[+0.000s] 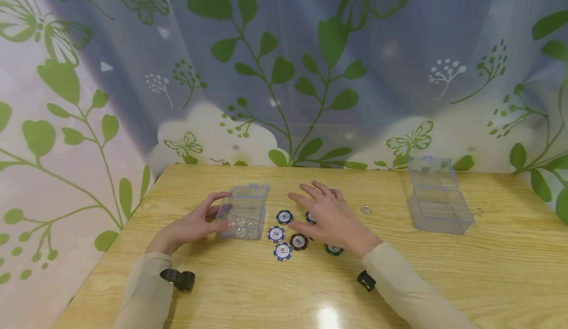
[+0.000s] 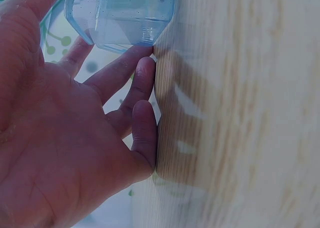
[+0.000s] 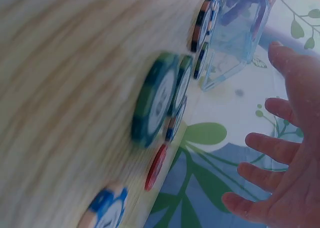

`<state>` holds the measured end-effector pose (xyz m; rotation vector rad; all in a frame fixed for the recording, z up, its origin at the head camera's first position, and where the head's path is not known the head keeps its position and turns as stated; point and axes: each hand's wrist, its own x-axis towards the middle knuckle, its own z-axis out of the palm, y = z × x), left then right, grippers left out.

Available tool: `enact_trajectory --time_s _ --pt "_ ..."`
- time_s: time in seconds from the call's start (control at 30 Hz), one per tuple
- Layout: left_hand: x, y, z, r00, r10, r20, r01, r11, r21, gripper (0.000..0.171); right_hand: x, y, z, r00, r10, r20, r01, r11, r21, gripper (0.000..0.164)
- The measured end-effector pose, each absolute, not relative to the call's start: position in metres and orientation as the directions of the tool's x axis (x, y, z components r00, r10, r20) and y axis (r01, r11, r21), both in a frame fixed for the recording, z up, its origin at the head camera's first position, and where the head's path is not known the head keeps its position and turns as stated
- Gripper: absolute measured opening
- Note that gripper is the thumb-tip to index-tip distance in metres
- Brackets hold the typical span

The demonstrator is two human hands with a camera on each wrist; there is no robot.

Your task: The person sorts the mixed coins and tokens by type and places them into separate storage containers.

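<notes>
My left hand (image 1: pixel 201 220) grips a clear plastic box (image 1: pixel 248 204) by its left side, thumb along the near side and fingers toward the back. Its lid is raised at the back. Several silvery coins (image 1: pixel 241 223) lie inside. With fingers spread, my right hand (image 1: pixel 329 218) hovers over a group of poker chips and holds nothing. Blue-and-white chips (image 1: pixel 282 251) and a black chip (image 1: pixel 299 241) lie between the box and this hand. A green chip (image 3: pixel 155 100) and a red chip (image 3: pixel 156 167) show in the right wrist view; the hand partly hides the chips in the head view.
A second clear box (image 1: pixel 441 211) with its lid up stands at the right of the wooden table (image 1: pixel 248 289). One silvery coin (image 1: pixel 366 210) lies between it and my right hand. A leaf-patterned curtain (image 1: pixel 275 107) hangs behind the table's back edge.
</notes>
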<state>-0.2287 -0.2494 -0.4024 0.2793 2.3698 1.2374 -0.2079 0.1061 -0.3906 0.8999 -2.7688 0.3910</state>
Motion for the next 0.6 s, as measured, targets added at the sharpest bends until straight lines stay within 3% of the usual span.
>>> enact_trajectory --time_s 0.6 --pt "-0.228 -0.249 -0.402 -0.880 0.374 -0.294 -0.027 0.579 0.815 0.087 -0.211 0.140 -0.390 -0.833 -0.480 0.275 -0.538 0.820 -0.197 0.067"
